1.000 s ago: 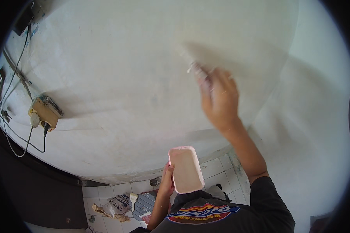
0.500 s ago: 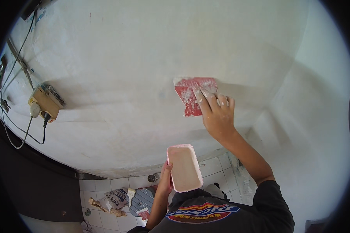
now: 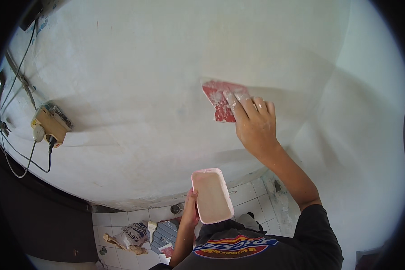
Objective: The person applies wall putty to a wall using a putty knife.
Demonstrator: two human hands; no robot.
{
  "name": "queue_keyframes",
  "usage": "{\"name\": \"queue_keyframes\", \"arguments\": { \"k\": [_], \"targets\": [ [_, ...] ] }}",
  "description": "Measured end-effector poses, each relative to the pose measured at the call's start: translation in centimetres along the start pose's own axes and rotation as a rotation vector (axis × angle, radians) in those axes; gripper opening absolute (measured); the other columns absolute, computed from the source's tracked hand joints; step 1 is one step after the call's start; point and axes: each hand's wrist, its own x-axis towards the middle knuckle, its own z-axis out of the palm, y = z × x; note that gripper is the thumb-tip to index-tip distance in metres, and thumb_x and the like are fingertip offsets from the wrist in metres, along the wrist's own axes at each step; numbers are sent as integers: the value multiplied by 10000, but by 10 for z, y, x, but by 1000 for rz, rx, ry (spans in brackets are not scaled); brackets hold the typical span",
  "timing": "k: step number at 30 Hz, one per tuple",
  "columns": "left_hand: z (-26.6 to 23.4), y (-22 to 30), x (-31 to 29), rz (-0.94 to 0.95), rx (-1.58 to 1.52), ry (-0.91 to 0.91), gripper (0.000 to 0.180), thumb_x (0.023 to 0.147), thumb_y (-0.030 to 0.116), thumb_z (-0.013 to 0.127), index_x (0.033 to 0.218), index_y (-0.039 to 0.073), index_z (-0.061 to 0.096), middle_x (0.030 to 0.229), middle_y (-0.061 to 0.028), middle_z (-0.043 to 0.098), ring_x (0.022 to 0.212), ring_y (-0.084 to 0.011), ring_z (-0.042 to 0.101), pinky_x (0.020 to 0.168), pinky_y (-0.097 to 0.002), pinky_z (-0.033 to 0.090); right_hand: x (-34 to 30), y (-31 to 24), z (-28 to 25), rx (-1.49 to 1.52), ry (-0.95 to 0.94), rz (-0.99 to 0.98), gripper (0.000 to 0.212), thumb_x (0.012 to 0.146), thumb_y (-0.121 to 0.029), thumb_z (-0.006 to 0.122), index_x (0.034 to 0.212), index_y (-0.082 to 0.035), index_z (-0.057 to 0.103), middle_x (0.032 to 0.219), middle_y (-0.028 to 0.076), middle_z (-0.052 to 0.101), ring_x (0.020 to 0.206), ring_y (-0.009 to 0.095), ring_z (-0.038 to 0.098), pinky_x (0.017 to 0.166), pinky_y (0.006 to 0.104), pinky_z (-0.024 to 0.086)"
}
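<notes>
My right hand (image 3: 255, 119) grips a red putty spreader (image 3: 221, 101), its fingers spread over the flat face and smeared with white. The spreader's far edge lies against the pale wall (image 3: 144, 90), and its surface is streaked with white paste. Lower down, my left hand (image 3: 191, 209) holds a pink-rimmed rectangular tub (image 3: 211, 195) by its left side. A smooth layer of off-white paste covers the inside of the tub. My left thumb shows at the rim; the other fingers are mostly hidden beneath it.
On the wall at left, a beige socket box (image 3: 49, 126) carries plugs and hanging cables. Below, on the white tiled floor (image 3: 117, 219), are a crumpled sack (image 3: 132, 236), a grey slatted stool-like surface (image 3: 164, 235) with a brush (image 3: 152, 229), another red spreader (image 3: 167, 250) and a cup (image 3: 176, 209).
My right hand has tilted the spreader and moved its lower edge up the wall. My left hand and the tub stay nearly in place, while the view has shifted slightly.
</notes>
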Motion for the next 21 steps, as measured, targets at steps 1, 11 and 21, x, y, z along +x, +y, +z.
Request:
{"name": "queue_keyframes", "arguments": {
  "k": [1,11,21],
  "targets": [
    [-1,2,2,-6,31,-8,600,987,374,532,1429,9,352,1319,-125,535,1178,-196,556,961,-326,477,-3,-1,-1,114,-36,-1,317,782,-59,621,1092,-65,683,969,41,632,891,255,575,731,393,426],
    [4,6,4,-28,41,-59,565,986,396,524,1389,22,390,1275,-108,561,1158,-176,569,952,-319,482,55,54,-14,-147,168,86,319,804,-68,601,1117,-82,661,1015,56,624,920,255,562,732,392,419],
    [5,10,4,-38,69,-22,550,985,388,524,1375,22,395,1259,-108,566,1142,-182,579,932,-317,495,43,75,-31,-66,118,152,362,800,-81,604,1159,-104,648,1034,44,621,959,246,570,762,406,419]
  ]
}}
